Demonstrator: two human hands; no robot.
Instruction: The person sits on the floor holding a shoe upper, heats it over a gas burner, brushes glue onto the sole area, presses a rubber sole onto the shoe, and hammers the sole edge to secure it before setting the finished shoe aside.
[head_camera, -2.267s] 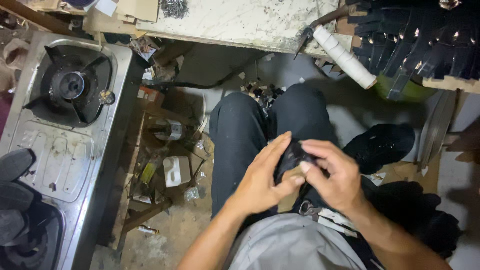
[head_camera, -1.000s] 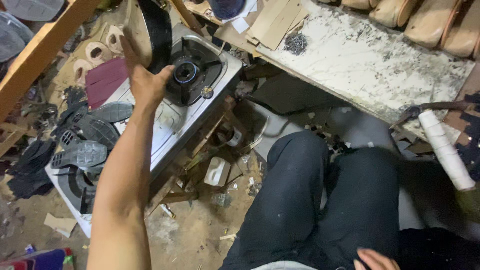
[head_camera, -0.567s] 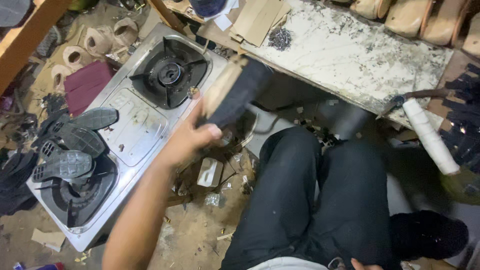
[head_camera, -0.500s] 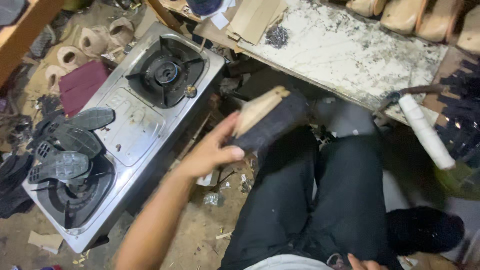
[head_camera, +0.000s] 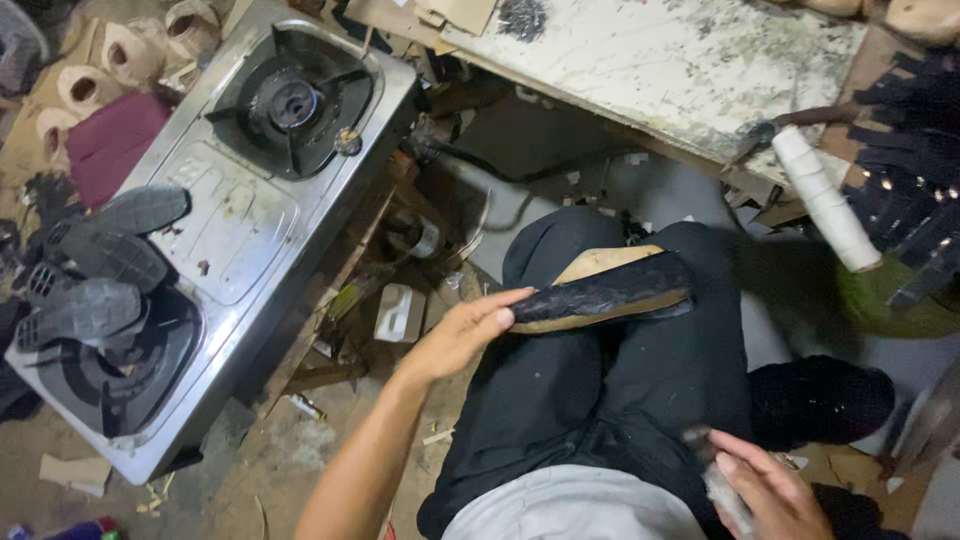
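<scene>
The left hand (head_camera: 462, 335) has its grip clamped on one end of a dark shoe piece (head_camera: 600, 292), laying it across the lap, while the right hand (head_camera: 765, 492) pinches something small and blurred, near the hip.

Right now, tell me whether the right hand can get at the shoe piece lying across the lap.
Probably yes. The right hand sits low by the right thigh, holding something small, and only bare trouser leg lies between it and the shoe piece, which the left hand grips at one end.

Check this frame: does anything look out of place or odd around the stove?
Yes. Three dark shoe soles lie on the gas stove, partly over its near burner, an odd place for them. The left hand holds a shoe piece over the lap.
</scene>
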